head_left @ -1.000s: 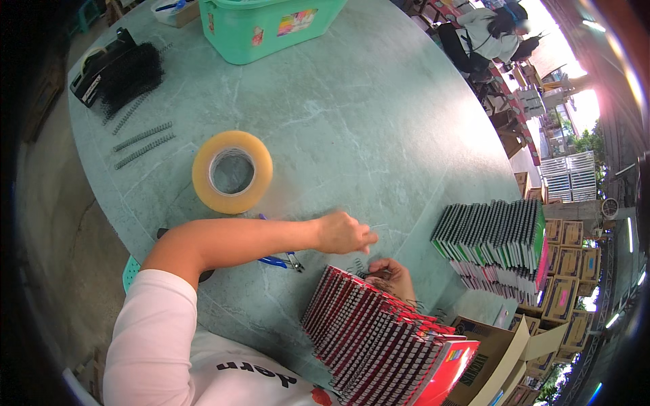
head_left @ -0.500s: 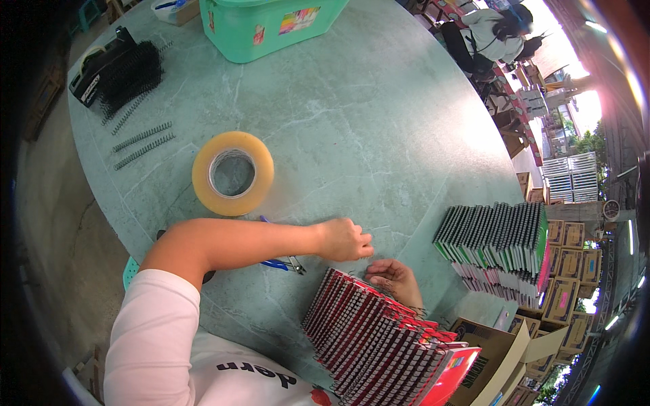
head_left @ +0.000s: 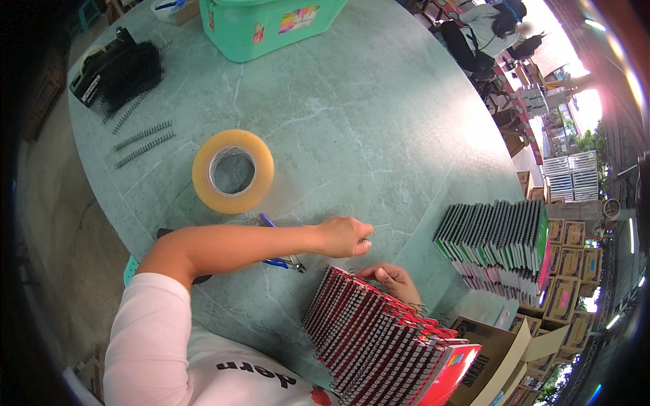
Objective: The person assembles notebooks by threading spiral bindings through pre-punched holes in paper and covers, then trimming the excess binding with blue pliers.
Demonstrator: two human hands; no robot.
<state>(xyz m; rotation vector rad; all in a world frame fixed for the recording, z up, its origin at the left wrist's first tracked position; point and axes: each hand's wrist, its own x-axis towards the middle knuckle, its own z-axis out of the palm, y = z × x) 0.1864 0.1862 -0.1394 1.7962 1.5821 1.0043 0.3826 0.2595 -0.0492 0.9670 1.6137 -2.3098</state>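
Observation:
My left hand (head_left: 344, 237) is closed in a pinch above the table, just beyond the far end of a red notebook stack. A small dark bit shows at its fingertips, too small to make out. Many spiral-bound notebooks with red covers (head_left: 379, 331) stand packed in a row before me, their wire coils facing up. Behind their far edge, my right hand (head_left: 395, 281) curls its fingers and thumb at the end of a notebook; its wrist is hidden by the stack. Under my left forearm lie blue-handled cutting pliers (head_left: 275, 262), partly covered.
A large tape roll (head_left: 266, 172) lies left of centre. Loose black wire coils (head_left: 143, 139) and a tape dispenser (head_left: 101, 68) are at the far left. A green bin (head_left: 271, 40) stands at the back, green-edged notebooks (head_left: 491, 233) and an open carton (head_left: 484, 355) at right.
My left hand has shifted slightly and turned at the wrist. My right hand's fingers have moved left and closed in against the end of the red notebooks.

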